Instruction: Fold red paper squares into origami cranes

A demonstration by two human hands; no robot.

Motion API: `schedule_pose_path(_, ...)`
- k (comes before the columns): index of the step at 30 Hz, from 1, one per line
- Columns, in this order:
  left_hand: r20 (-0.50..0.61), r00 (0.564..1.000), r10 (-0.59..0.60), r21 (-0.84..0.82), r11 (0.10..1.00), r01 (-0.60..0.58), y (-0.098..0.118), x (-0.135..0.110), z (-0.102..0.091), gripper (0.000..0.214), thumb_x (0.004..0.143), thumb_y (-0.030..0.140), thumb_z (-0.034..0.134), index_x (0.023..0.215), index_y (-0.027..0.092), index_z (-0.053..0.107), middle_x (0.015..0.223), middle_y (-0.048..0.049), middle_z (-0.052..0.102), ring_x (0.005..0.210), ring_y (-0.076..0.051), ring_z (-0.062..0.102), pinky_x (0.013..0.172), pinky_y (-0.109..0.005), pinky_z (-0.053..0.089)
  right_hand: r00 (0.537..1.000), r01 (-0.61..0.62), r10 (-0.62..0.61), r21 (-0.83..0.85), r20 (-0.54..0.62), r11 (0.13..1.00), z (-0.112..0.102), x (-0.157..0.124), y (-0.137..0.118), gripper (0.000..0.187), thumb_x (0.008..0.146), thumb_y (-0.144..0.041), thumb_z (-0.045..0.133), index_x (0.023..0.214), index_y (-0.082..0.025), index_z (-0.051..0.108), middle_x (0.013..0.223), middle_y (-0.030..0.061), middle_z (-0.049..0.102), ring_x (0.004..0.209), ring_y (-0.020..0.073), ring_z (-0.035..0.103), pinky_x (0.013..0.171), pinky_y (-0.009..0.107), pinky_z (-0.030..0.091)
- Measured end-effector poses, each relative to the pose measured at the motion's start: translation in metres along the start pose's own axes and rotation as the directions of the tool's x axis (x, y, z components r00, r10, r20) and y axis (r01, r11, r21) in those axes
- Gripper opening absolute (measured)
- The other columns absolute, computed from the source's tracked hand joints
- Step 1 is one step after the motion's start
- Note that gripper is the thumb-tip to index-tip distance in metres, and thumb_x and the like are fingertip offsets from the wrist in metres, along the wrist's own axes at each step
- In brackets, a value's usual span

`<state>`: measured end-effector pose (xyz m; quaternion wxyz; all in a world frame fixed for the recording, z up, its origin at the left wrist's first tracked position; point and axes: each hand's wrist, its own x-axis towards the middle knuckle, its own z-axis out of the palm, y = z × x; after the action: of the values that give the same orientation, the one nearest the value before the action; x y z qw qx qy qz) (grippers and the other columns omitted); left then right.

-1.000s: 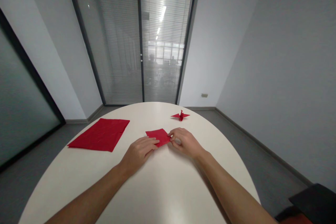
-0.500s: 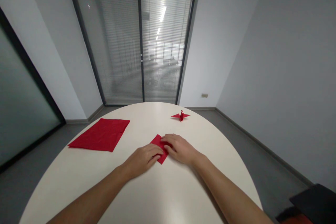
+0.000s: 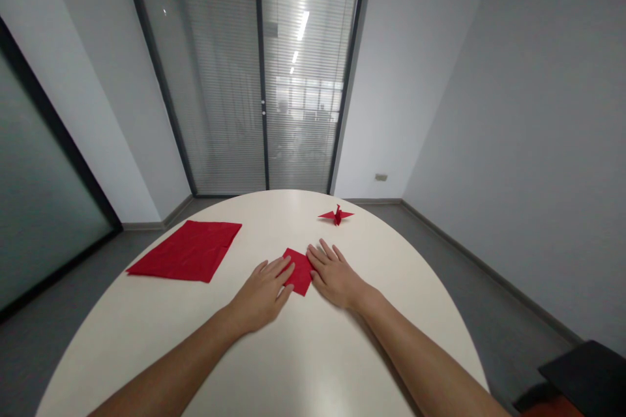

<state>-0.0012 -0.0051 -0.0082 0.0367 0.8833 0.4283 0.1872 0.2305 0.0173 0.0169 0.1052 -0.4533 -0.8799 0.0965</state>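
Watching from the side: small red paper square [image 3: 300,272] lies on the table [image 3: 303,365], lower middle of frame, partly covered. Left hand [image 3: 261,291] rests on its left edge, right hand [image 3: 337,279] on its right; fingers on both spread flat, nothing pinched. Likely trouble: uneven pressure could skid the square on the slick top or set a crease crooked; a dragging fingertip might lift an edge. Layer count, can't tell. Textures: square looks thin, matte, straight-edged. Larger red sheet [image 3: 188,251], left of frame, faintly wrinkled, four-cornered. Red folded bird [image 3: 337,215], right of centre, sharp wings out, thin neck up. Table pale, smooth, glossy, curved rim.
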Motion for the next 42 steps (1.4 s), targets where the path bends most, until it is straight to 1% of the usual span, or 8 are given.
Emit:
schedule_pose_path(3, -0.082, 0.997, 0.007, 0.038, 0.999, -0.004, 0.001, 0.002, -0.004, 0.039, 0.098, 0.024, 0.042, 0.133, 0.021, 0.060, 0.134, -0.0133, 0.061, 0.125, -0.028, 0.053, 0.106, -0.049, 0.041, 0.996, 0.074, -0.072, 0.038, -0.052, 0.997, -0.001, 0.000, -0.007, 0.054, 0.102, -0.033, 0.032, 0.153, -0.015, 0.036, 0.159, 0.0128, 0.034, 0.149, 0.0299, 0.025, 0.122, 0.052, 0.017)
schedule_pose_path(6, -0.118, 0.993, -0.005, 0.020, 1.000, 0.007, 0.001, 0.003, -0.008, 0.036, 0.094, 0.019, 0.047, 0.126, 0.023, 0.065, 0.121, -0.0115, 0.065, 0.112, -0.028, 0.058, 0.099, -0.047, 0.047, 0.991, 0.134, -0.136, 0.132, 0.006, 0.982, 0.001, 0.000, -0.018, 0.058, 0.103, -0.044, 0.033, 0.154, -0.016, 0.034, 0.158, 0.0139, 0.034, 0.147, 0.0286, 0.029, 0.121, 0.051, 0.021)
schedule_pose_path(9, -0.134, 0.991, -0.014, -0.010, 1.000, 0.012, -0.001, 0.004, -0.007, 0.034, 0.094, 0.016, 0.046, 0.121, 0.020, 0.067, 0.128, -0.0124, 0.063, 0.122, -0.028, 0.055, 0.105, -0.048, 0.044, 0.983, 0.135, -0.152, 0.167, 0.098, 0.977, 0.003, -0.002, -0.022, 0.065, 0.102, -0.053, 0.034, 0.157, -0.020, 0.027, 0.161, 0.0125, 0.025, 0.150, 0.0294, 0.020, 0.122, 0.055, 0.013)
schedule_pose_path(13, -0.110, 0.994, -0.017, -0.046, 0.999, 0.012, -0.005, 0.000, 0.000, 0.039, 0.094, 0.024, 0.049, 0.133, 0.020, 0.058, 0.143, -0.0127, 0.055, 0.135, -0.028, 0.048, 0.113, -0.053, 0.036, 0.982, 0.080, -0.103, 0.148, 0.157, 0.986, 0.001, -0.003, -0.016, 0.072, 0.099, -0.062, 0.033, 0.158, -0.021, 0.023, 0.163, 0.0116, 0.020, 0.152, 0.0309, 0.012, 0.121, 0.057, 0.006)
schedule_pose_path(20, -0.142, 0.990, -0.006, -0.031, 1.000, 0.002, -0.005, -0.003, -0.002, 0.041, 0.091, 0.038, 0.058, 0.128, 0.020, 0.064, 0.138, -0.0145, 0.060, 0.128, -0.032, 0.054, 0.109, -0.052, 0.040, 0.992, -0.016, 0.003, 0.104, 0.123, 0.994, 0.002, -0.003, 0.005, 0.084, 0.094, -0.070, 0.037, 0.158, -0.019, 0.019, 0.163, 0.0123, 0.015, 0.152, 0.0345, 0.007, 0.121, 0.057, 0.006)
schedule_pose_path(27, -0.134, 0.991, -0.011, -0.020, 1.000, 0.009, -0.003, -0.002, -0.005, 0.041, 0.093, 0.038, 0.057, 0.130, 0.022, 0.063, 0.138, -0.0132, 0.060, 0.128, -0.031, 0.054, 0.108, -0.051, 0.041, 0.986, 0.149, -0.158, 0.128, 0.060, 0.981, -0.006, -0.001, 0.002, 0.081, 0.092, -0.068, 0.047, 0.155, -0.019, 0.032, 0.161, 0.0140, 0.025, 0.150, 0.0332, 0.018, 0.121, 0.055, 0.011)
schedule_pose_path(35, -0.129, 0.992, 0.000, 0.016, 1.000, 0.002, -0.003, -0.004, -0.007, 0.042, 0.092, 0.040, 0.058, 0.129, 0.020, 0.064, 0.134, -0.0139, 0.062, 0.123, -0.032, 0.056, 0.106, -0.052, 0.041, 0.993, 0.080, -0.092, 0.145, 0.075, 0.986, -0.001, -0.003, 0.004, 0.080, 0.094, -0.067, 0.043, 0.156, -0.019, 0.028, 0.161, 0.0135, 0.024, 0.151, 0.0345, 0.016, 0.121, 0.056, 0.011)
schedule_pose_path(42, -0.087, 0.996, 0.012, 0.051, 0.999, -0.007, -0.002, -0.003, -0.010, 0.044, 0.093, 0.041, 0.056, 0.131, 0.020, 0.061, 0.138, -0.0127, 0.059, 0.123, -0.032, 0.053, 0.107, -0.051, 0.040, 0.983, 0.150, -0.165, 0.167, 0.082, 0.975, -0.004, -0.001, -0.001, 0.083, 0.094, -0.066, 0.046, 0.158, -0.020, 0.021, 0.163, 0.0136, 0.019, 0.151, 0.0323, 0.014, 0.122, 0.055, 0.011)
